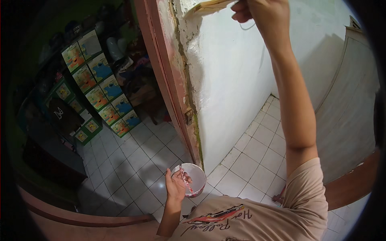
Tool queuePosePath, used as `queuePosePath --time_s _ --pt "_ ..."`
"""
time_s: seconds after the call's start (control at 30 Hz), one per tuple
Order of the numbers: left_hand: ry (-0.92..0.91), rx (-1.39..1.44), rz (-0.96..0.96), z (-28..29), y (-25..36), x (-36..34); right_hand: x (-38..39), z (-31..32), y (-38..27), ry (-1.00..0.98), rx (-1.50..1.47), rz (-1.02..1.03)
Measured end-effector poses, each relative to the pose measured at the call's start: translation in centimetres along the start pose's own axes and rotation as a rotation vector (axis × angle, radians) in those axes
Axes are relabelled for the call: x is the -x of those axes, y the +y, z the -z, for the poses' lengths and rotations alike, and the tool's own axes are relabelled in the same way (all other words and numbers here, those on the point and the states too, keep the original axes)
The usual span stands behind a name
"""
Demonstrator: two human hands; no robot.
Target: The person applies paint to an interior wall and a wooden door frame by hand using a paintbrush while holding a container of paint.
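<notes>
High at the top, my right hand grips a flat wooden tool, apparently a brush, against the cracked, patchy white wall edge beside the pink door frame. A thin loop hangs below that hand. Lower down, my left hand has its fingers curled at a paint-spattered strip, apparently the handle, of a white bucket with a pale interior and red smears on its outside.
Through the doorway at left stand stacked cartoon-printed drawer units, dark furniture and assorted household items. A white wall runs right of the frame above tiled floor. A grey panel stands at the far right.
</notes>
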State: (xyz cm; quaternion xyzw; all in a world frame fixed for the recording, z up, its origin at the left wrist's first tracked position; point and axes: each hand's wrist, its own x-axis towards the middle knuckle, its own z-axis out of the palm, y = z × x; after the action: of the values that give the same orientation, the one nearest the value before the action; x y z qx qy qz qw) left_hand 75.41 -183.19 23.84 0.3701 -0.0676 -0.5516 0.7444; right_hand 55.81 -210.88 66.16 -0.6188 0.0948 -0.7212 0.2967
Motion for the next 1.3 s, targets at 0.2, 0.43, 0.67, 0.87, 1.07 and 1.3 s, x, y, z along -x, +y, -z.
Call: queuePosePath --time_s 0.2,0.43,0.67,0.87,1.07,1.3 --pt "0.023 -0.013 0.023 0.4 -0.5 -0.4 7.4 -0.3 5.4 0.154 -0.18 0.113" --pt "0.044 -0.011 0.033 0.1 -0.5 -0.2 18.2 0.7 10.9 0.074 -0.083 -0.082" --pt "0.039 -0.023 0.039 -0.1 -0.4 -0.5 12.9 -0.2 7.8 0.206 -0.258 -0.057" --pt "0.048 -0.005 0.03 -1.6 -0.1 -0.3 15.2 -0.2 10.5 0.148 -0.221 -0.185" --pt "0.081 -0.03 0.04 -1.2 1.3 0.3 21.8 4.0 9.7 0.077 -0.212 -0.426" --pt "-0.023 -0.128 0.095 -3.4 2.8 -0.4 26.4 9.1 6.0 -0.564 0.03 -0.885"
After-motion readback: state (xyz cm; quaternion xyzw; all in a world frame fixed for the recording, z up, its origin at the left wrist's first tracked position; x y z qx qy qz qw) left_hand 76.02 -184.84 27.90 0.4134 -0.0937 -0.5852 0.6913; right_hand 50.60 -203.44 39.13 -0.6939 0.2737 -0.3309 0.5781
